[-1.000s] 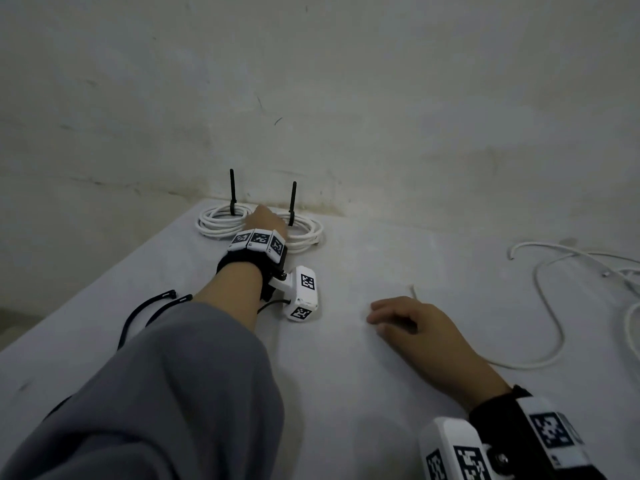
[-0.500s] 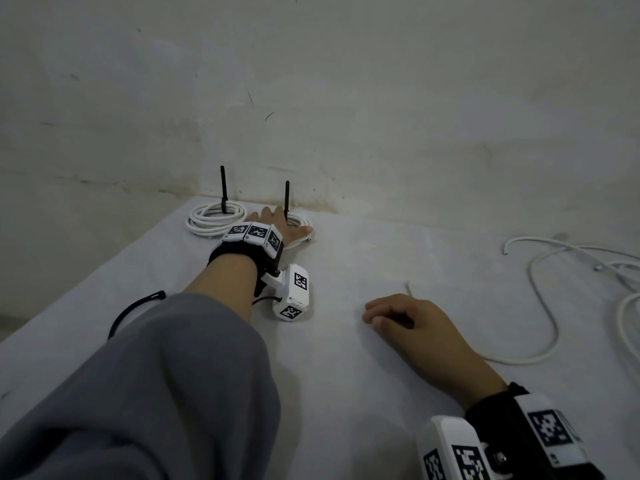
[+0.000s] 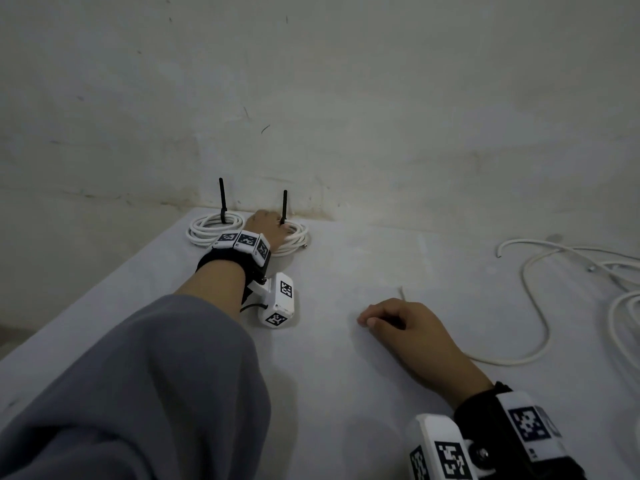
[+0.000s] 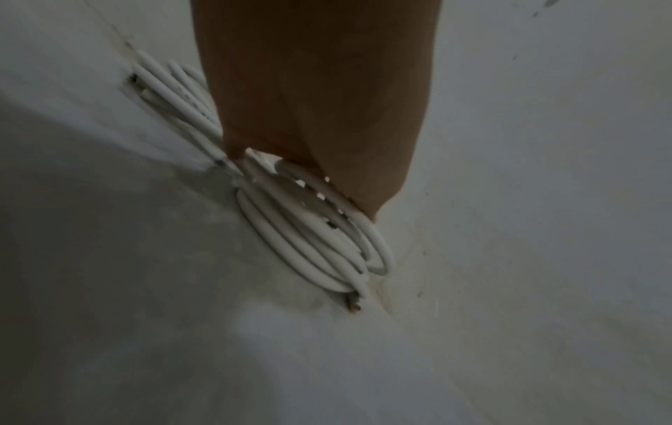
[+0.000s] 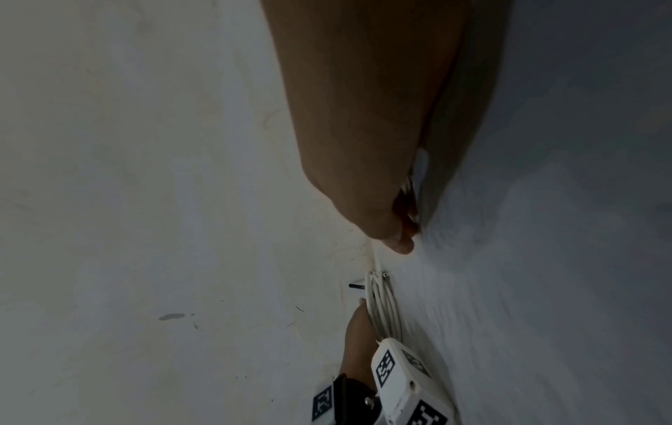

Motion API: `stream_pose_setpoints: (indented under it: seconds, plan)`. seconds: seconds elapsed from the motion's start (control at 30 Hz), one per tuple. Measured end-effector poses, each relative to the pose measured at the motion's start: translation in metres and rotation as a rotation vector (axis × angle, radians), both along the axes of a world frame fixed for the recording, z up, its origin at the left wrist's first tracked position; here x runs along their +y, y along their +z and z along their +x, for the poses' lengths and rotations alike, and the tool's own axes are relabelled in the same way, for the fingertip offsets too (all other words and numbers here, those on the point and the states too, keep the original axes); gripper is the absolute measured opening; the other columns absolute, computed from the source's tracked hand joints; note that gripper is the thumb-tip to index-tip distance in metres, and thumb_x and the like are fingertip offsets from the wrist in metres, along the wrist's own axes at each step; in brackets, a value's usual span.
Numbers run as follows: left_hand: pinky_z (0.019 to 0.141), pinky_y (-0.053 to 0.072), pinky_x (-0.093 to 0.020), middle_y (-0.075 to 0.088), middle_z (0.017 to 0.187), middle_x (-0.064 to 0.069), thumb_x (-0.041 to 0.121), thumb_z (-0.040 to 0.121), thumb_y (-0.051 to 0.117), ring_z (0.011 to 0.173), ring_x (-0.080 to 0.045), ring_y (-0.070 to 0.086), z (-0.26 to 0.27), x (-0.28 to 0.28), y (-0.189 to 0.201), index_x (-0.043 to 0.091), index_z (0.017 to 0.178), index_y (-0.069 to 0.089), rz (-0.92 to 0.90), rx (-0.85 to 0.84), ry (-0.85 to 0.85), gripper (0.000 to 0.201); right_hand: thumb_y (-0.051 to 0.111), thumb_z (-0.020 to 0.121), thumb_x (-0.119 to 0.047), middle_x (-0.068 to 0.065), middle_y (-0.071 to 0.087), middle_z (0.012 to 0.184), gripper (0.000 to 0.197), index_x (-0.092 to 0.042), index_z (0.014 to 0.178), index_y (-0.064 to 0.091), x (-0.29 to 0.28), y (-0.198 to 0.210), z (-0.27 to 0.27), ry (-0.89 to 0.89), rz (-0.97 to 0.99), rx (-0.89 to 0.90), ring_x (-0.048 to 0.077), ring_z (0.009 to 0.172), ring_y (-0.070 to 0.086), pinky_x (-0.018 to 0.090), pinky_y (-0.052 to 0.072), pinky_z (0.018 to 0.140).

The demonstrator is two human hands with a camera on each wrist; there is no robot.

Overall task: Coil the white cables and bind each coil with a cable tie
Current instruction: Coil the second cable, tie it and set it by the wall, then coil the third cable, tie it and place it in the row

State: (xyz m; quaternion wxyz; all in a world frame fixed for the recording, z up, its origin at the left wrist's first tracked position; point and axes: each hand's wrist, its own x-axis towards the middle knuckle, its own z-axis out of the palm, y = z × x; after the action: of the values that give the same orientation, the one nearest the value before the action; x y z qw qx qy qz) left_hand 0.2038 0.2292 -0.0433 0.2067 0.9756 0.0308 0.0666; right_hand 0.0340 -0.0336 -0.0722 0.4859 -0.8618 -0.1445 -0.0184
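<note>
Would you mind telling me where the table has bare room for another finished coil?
Bare grey tabletop lies between the two tied white cable coils at the wall and the loose white cable on the right. It is crowded around the left hand and the far-right loops.

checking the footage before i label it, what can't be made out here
- Left hand fingers: hidden by its own back in the head view, by the palm in the left wrist view.
- Loose cable: cut off by the head view's right edge.
- Right hand fingertips: curled under; right wrist view too dark.
</note>
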Motion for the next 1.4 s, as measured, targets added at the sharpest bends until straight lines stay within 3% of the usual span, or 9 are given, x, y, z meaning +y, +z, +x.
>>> stream_pose_setpoints:
  seconds: [0.4,0.5,0.6,0.77,0.9,1.03,1.2,1.3,1.4]
  plan:
    - [0.088,0.046,-0.029,0.064,0.100,-0.003,0.004,0.086,0.055,0.096,-0.018,0.059,-0.065,-0.026,0.027,0.014,0.089,0.070,-0.164,-0.244,-0.272,0.018,0.063,0.084,-0.005,-0.010,0.069,0.082,0.019,-0.022,0.076,0.069,-0.014,0.018,-0.001,-0.210,-0.011,-0.159,-0.002,0.075,0.061,0.003,0.040,0.065]
    - [0.085,0.051,-0.034,0.067,0.093,0.000,0.008,0.088,0.056,0.086,-0.016,0.062,-0.086,-0.048,0.032,0.018,0.087,0.070,-0.174,-0.186,-0.380,0.017,0.070,0.081,-0.014,0.000,0.063,0.091,0.010,-0.018,0.089,0.065,-0.039,0.030,-0.001,-0.313,-0.279,-0.114,0.012,0.086,0.057,0.011,0.035,0.066]
    - [0.082,0.050,-0.029,0.068,0.094,-0.001,0.012,0.090,0.055,0.082,-0.012,0.060,-0.107,-0.072,0.035,0.016,0.091,0.071,-0.097,-0.120,-0.497,0.016,0.072,0.079,-0.025,0.004,0.057,0.104,0.023,-0.018,0.094,0.057,-0.062,0.032,-0.004,-0.314,-0.600,0.203,0.024,0.108,0.054,0.027,0.042,0.085]
    - [0.080,0.043,-0.023,0.068,0.103,-0.002,0.017,0.094,0.053,0.088,-0.010,0.056,-0.142,-0.114,0.041,0.014,0.100,0.070,-0.054,-0.063,-0.656,0.019,0.067,0.083,-0.020,0.002,0.062,0.095,0.021,-0.024,0.068,0.053,-0.074,0.044,-0.017,-0.213,-0.740,0.221,0.023,0.100,0.057,0.031,0.046,0.086]
    - [0.086,0.042,-0.027,0.068,0.106,0.001,0.033,0.099,0.042,0.098,-0.012,0.057,-0.168,-0.141,0.053,0.017,0.103,0.069,-0.085,0.012,-0.709,0.031,0.054,0.091,-0.012,-0.004,0.062,0.082,0.020,-0.024,0.075,0.053,-0.066,0.078,-0.042,0.034,-0.583,0.055,0.015,0.077,0.060,0.024,0.046,0.072]
    - [0.062,0.037,-0.018,0.057,0.064,0.003,0.040,0.101,0.030,0.059,-0.005,0.051,-0.193,-0.158,0.072,0.014,0.071,0.062,-0.208,0.058,-0.743,0.051,0.056,0.094,-0.018,-0.005,0.062,0.081,0.014,-0.021,0.081,0.053,-0.069,0.105,-0.059,-0.031,-0.335,-0.195,0.009,0.070,0.062,0.014,0.042,0.059]
    - [0.043,0.024,-0.019,0.033,0.048,0.009,0.039,0.099,0.038,0.042,-0.007,0.027,-0.206,-0.154,0.091,0.019,0.055,0.036,-0.785,-0.109,-0.619,0.049,0.059,0.092,-0.018,0.001,0.061,0.075,0.012,-0.011,0.083,0.059,-0.088,0.120,-0.069,-0.103,-0.067,-0.341,0.011,0.066,0.059,0.016,0.046,0.065]
    - [0.039,0.012,-0.016,0.024,0.049,0.009,0.037,0.100,0.033,0.041,-0.004,0.018,-0.214,-0.144,0.094,0.019,0.059,0.033,-1.282,0.034,-0.628,0.045,0.059,0.093,-0.017,0.000,0.063,0.074,0.008,-0.016,0.085,0.061,-0.106,0.110,-0.070,-0.138,0.008,-0.369,0.016,0.074,0.061,0.032,0.049,0.074]
    - [0.036,0.012,-0.016,0.025,0.046,0.010,0.035,0.093,0.037,0.036,-0.001,0.020,-0.224,-0.136,0.093,0.020,0.054,0.043,-1.657,0.163,-0.704,0.042,0.057,0.093,-0.014,0.000,0.065,0.077,0.012,-0.024,0.086,0.057,-0.111,0.097,-0.070,-0.132,0.006,-0.364,0.021,0.083,0.063,0.032,0.048,0.077]
